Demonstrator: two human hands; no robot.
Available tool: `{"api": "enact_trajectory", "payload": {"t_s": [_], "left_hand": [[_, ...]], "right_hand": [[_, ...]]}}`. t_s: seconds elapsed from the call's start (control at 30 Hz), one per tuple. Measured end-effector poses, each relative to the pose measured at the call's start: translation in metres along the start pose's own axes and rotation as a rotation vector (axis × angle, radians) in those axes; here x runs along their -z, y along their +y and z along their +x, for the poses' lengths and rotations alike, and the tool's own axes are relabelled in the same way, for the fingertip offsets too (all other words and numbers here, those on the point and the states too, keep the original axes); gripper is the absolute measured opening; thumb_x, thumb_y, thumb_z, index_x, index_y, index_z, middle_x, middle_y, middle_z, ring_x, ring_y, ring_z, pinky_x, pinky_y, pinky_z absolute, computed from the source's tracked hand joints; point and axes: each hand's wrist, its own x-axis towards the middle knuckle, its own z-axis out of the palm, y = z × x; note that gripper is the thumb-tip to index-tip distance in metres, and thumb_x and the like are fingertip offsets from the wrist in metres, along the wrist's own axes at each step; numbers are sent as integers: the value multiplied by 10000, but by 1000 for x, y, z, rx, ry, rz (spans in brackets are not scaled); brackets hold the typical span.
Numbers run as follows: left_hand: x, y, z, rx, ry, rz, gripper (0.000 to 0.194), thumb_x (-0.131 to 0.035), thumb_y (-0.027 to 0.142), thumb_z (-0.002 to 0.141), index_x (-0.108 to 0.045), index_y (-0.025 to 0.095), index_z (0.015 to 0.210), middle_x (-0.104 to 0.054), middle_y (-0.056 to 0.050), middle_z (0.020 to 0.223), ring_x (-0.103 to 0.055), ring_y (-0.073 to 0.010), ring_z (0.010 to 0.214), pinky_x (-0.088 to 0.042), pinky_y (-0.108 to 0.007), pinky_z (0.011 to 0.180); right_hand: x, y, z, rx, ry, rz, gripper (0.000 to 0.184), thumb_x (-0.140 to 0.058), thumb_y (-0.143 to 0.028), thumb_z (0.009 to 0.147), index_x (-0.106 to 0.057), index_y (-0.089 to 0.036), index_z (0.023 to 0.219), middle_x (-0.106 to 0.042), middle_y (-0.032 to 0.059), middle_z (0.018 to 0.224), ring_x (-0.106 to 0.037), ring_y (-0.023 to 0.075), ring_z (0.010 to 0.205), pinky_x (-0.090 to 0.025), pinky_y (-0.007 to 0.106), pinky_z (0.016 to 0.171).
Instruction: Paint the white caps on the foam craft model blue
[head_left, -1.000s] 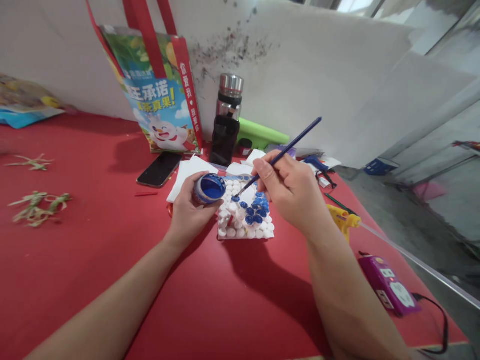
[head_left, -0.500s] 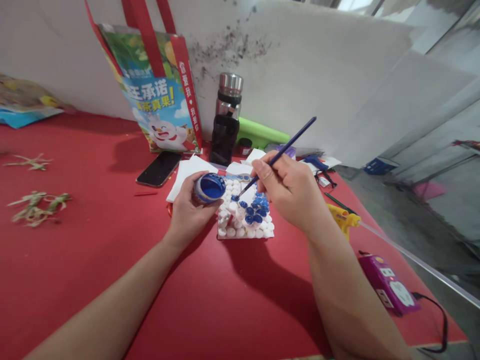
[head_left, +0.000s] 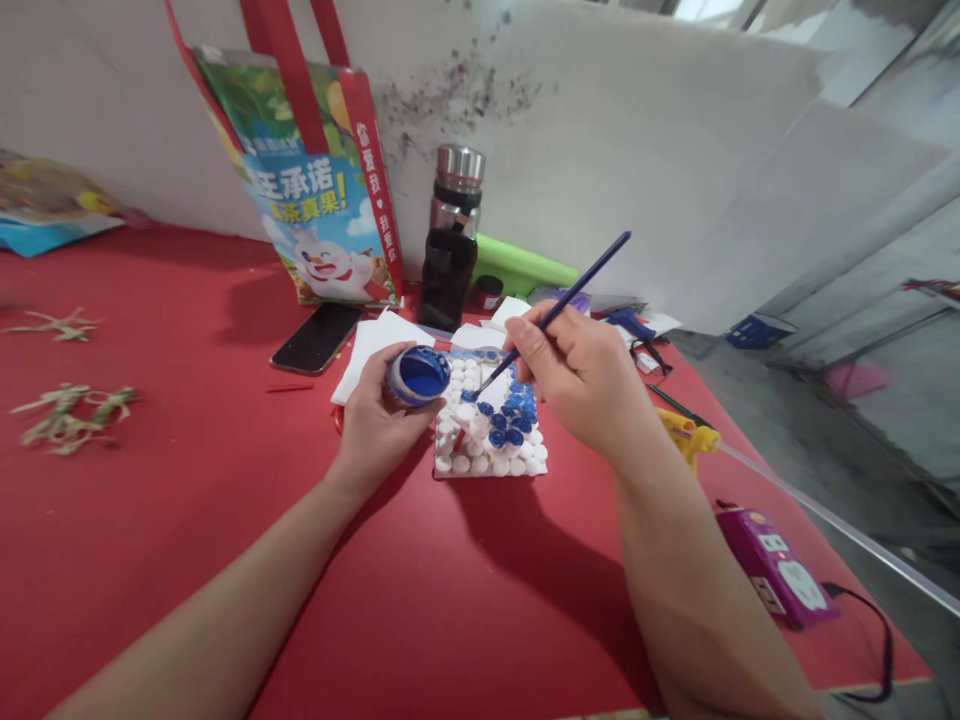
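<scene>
Two hands are at work over a red table (head_left: 187,560). Left hand (head_left: 379,415): fingers curled closed around a small paint pot (head_left: 417,376), thumb along its near side; the pot is held tilted toward the camera just left of the workpiece, and its inside is coated with blue paint. Right hand (head_left: 589,385): fingers pinched tight on a dark blue paintbrush (head_left: 559,309), the handle rising up and to the right past the knuckles, the bristle tip down on the workpiece surface.

Workpiece: a square block covered in small white round pieces (head_left: 491,435), resting flat on the table between the two hands. Several pieces in its right-hand part are painted blue; the rest are white. The brush tip meets the block near its upper centre.

Behind the block: white paper sheets (head_left: 371,345), a black phone (head_left: 317,338) lying flat, a dark flask with a steel cap (head_left: 452,245) standing upright, and a printed carrier bag (head_left: 315,190) against the wall. A yellow glue gun (head_left: 688,432) lies just right of the right wrist.
</scene>
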Motion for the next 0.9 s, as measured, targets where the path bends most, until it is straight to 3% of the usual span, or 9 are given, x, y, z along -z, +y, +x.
{"api": "enact_trajectory", "payload": {"t_s": [0.5,0.9], "left_hand": [[-1,2,0,6,5,-3,637,-950,291,749,-689,240,1328,-773,-95,1337,-773,-301,1226,-679,-447,1037],[-1,3,0,0,6,-15,634,-935,272,753,-685,220,1333,-772,-102,1334,-776,-301,1226,-685,-428,1021]], "right_hand": [[-4,4,1,-8,16,48,443,-580,-607,1145,-606,-244,893,-648,-8,705,-582,148,639,-419,321,623],[-4,2,1,9,23,53,401,-588,-554,1155,-615,-240,908,-644,-15,707,-578,143,632,-419,318,633]]}}
